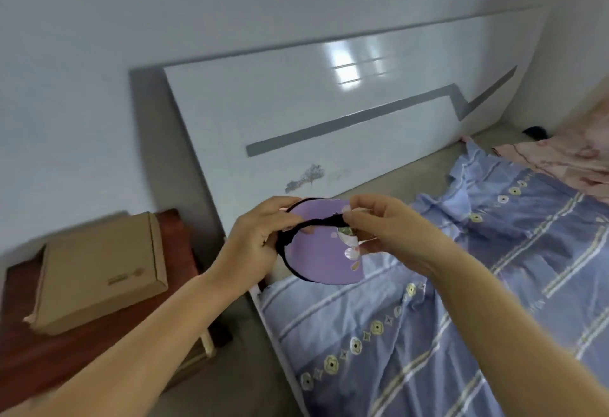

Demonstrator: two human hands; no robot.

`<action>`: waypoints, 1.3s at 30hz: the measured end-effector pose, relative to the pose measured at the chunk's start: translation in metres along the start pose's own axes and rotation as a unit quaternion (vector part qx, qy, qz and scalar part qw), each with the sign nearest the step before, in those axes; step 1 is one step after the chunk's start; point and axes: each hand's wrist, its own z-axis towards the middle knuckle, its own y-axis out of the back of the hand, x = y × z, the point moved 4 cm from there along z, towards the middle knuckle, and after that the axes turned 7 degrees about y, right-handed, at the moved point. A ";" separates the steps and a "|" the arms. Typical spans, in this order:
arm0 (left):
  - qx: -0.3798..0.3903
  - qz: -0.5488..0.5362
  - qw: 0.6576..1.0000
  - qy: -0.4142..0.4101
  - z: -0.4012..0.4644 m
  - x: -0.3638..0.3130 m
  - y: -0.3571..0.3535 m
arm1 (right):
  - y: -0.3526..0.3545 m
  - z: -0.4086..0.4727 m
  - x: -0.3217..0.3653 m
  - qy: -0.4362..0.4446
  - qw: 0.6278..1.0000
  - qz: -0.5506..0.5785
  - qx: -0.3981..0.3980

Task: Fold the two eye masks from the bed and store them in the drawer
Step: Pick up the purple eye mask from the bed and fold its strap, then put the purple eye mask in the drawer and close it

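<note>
A purple eye mask point(324, 256) with a black edge, a black strap and a small flower print is held in the air over the corner of the bed, near the headboard. My left hand point(255, 243) grips its left side, fingers on the strap. My right hand point(384, 230) pinches the strap and the mask's top right edge. The mask looks folded roughly in half. A small dark object point(535, 132) lies far off by the headboard; I cannot tell what it is. No drawer front is visible.
A blue striped sheet point(461, 301) covers the bed, with a pink cloth point(573, 159) at the far right. The white headboard point(329, 120) stands behind. At the left a reddish-brown nightstand point(49, 354) carries a cardboard box point(99, 271).
</note>
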 end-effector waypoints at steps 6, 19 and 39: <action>-0.078 0.029 0.991 0.106 -0.099 0.071 0.086 | -0.150 0.044 -0.038 -0.116 0.985 0.100 0.078; -0.178 -0.238 0.805 0.513 -0.326 0.220 0.149 | -0.370 0.049 -0.179 -0.216 0.968 -0.082 0.094; -0.169 0.002 0.675 0.718 -0.403 0.492 0.026 | -0.444 0.168 -0.481 -0.244 0.902 -0.337 0.118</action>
